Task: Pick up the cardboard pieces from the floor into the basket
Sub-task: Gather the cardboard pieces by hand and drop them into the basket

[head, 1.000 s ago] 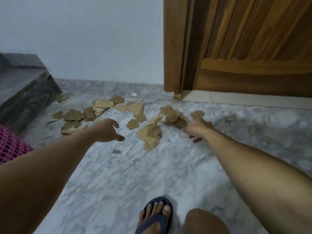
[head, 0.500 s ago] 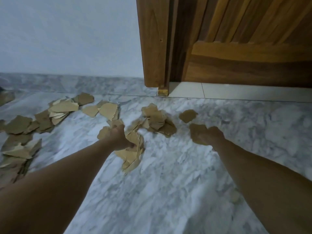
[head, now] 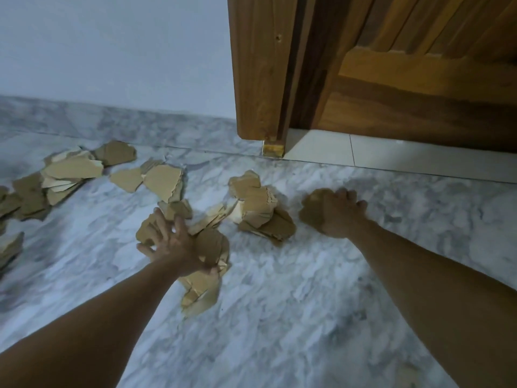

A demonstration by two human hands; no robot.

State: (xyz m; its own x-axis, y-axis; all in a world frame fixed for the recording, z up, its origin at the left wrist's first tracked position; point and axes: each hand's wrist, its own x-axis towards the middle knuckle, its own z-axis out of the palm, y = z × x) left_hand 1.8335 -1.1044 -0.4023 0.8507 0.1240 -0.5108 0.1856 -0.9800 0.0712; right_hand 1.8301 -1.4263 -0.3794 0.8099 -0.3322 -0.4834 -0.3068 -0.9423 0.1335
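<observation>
Torn brown cardboard pieces lie scattered over the marble floor (head: 279, 317). My left hand (head: 176, 247) rests on the near pile of cardboard pieces (head: 201, 289) with its fingers spread, the thumb at the pile's edge. To its right sits another heap of cardboard (head: 257, 208). My right hand (head: 335, 214) is curled around a single cardboard piece (head: 309, 207) right of that heap, low to the floor. More cardboard pieces (head: 70, 172) lie at the left, and two flat cardboard pieces (head: 159, 180) lie further back. The basket is out of view.
A wooden door frame (head: 257, 79) and door (head: 419, 79) stand at the back right above a pale tiled threshold (head: 391, 155). A white wall (head: 112, 51) with a marble skirting runs along the back left.
The view has shifted right and closer, and the pink basket and grey step have left the frame. My left hand moved onto the near pile and spread out. My right hand closed on a single piece.
</observation>
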